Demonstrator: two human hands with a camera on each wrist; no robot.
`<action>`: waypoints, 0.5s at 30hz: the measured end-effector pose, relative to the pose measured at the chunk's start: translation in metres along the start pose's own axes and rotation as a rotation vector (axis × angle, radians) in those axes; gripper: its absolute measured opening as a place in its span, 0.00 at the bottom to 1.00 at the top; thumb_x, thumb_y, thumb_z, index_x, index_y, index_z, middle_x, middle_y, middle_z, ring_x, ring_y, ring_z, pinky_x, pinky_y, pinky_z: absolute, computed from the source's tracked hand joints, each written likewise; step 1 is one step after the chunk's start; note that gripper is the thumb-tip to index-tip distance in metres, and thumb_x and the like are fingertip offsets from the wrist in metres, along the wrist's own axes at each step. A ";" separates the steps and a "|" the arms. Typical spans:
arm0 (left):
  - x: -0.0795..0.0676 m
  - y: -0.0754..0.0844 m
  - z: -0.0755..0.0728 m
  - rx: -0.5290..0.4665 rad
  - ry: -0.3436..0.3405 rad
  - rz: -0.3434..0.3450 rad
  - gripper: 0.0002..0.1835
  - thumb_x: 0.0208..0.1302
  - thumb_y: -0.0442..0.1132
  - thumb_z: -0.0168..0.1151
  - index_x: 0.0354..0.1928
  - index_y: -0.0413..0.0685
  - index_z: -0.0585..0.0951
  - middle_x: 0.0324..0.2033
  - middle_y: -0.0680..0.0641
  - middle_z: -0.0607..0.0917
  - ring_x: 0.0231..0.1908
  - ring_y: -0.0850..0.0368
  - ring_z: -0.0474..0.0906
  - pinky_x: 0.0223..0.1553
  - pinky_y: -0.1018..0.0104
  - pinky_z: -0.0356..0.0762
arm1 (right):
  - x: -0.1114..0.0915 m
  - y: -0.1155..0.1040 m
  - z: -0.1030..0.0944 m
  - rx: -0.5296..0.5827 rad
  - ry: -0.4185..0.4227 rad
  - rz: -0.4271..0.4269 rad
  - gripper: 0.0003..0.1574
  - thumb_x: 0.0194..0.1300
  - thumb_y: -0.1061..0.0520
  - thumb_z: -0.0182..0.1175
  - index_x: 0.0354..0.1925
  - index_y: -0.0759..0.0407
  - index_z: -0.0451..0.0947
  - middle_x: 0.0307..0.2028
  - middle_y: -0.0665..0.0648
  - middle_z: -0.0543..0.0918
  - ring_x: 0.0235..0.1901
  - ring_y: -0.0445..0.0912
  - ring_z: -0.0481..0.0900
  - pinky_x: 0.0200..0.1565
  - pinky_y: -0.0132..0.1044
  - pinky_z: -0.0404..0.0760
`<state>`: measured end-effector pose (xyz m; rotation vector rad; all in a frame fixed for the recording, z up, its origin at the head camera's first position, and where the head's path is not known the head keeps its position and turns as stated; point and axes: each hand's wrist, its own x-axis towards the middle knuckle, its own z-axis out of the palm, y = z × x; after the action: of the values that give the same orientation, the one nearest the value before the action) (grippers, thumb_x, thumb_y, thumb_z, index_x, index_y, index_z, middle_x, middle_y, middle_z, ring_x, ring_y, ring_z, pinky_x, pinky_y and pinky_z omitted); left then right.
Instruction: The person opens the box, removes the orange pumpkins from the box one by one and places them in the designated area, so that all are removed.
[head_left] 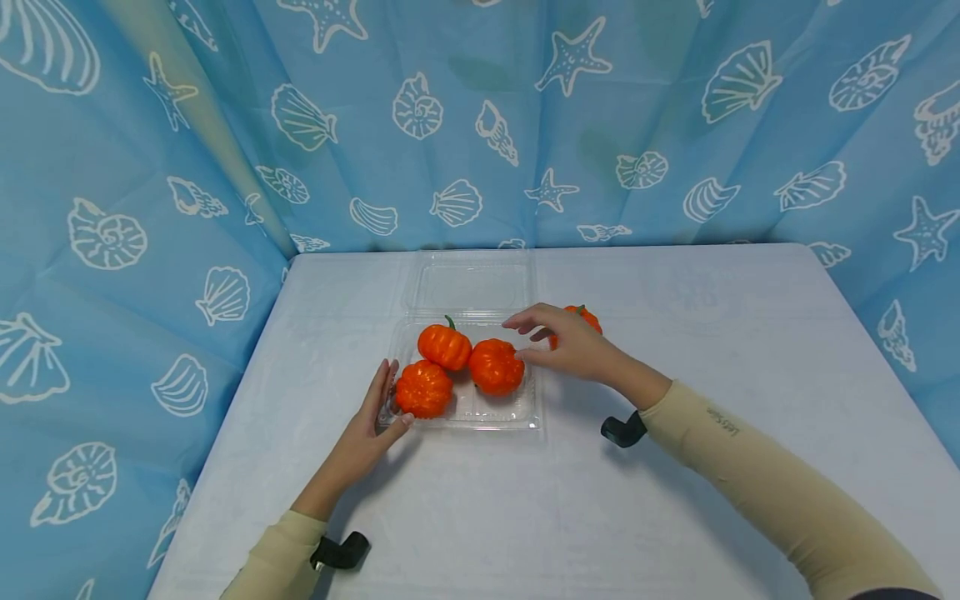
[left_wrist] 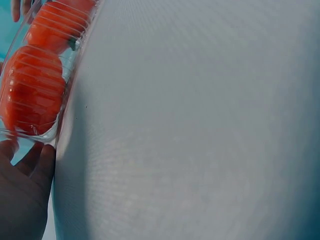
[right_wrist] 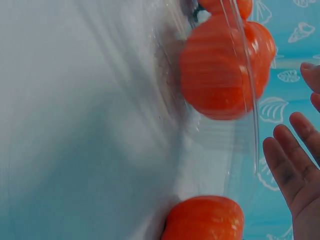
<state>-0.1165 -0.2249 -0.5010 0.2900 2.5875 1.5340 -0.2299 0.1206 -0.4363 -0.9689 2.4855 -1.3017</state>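
A clear plastic clamshell box [head_left: 480, 422] sits on the table with three small orange pumpkins in it: one at the back left [head_left: 444, 347], one at the front left [head_left: 423, 390] and one on the right [head_left: 497, 367]. My left hand [head_left: 369, 425] touches the box's left end, its thumb by the front corner and fingers along the side. Over the box's right side is my right hand [head_left: 566, 343], fingers extended and apart, holding nothing. Partly hidden behind it, another pumpkin [head_left: 587, 317] lies outside the box; it also appears in the right wrist view [right_wrist: 205, 220].
The box's clear lid [head_left: 472, 281] lies folded back, away from me. A white cloth covers the table [head_left: 712, 333]. Blue curtains [head_left: 480, 108] with shell prints hang behind and at the sides. Each wrist carries a black camera mount [head_left: 624, 430].
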 end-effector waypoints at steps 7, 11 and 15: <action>0.000 0.001 0.000 -0.002 0.000 -0.003 0.49 0.72 0.46 0.63 0.83 0.54 0.41 0.80 0.51 0.51 0.79 0.47 0.46 0.75 0.36 0.42 | 0.004 -0.005 0.011 -0.054 -0.057 0.015 0.29 0.63 0.54 0.72 0.62 0.50 0.80 0.58 0.50 0.80 0.59 0.54 0.77 0.58 0.50 0.81; 0.000 0.000 0.000 -0.003 0.001 -0.003 0.49 0.72 0.47 0.63 0.83 0.54 0.41 0.80 0.52 0.51 0.79 0.48 0.46 0.75 0.36 0.42 | 0.006 -0.005 0.016 -0.103 -0.075 -0.010 0.28 0.63 0.53 0.73 0.61 0.49 0.80 0.59 0.48 0.80 0.62 0.51 0.74 0.60 0.52 0.78; 0.000 0.001 0.000 -0.009 -0.002 -0.002 0.49 0.73 0.47 0.62 0.83 0.54 0.41 0.81 0.52 0.50 0.79 0.47 0.46 0.75 0.36 0.42 | 0.008 -0.007 0.021 -0.131 -0.118 -0.008 0.29 0.63 0.53 0.73 0.62 0.48 0.80 0.62 0.51 0.78 0.66 0.50 0.70 0.65 0.53 0.74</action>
<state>-0.1166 -0.2242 -0.5002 0.2883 2.5785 1.5433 -0.2236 0.0992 -0.4421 -1.0523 2.5037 -1.0624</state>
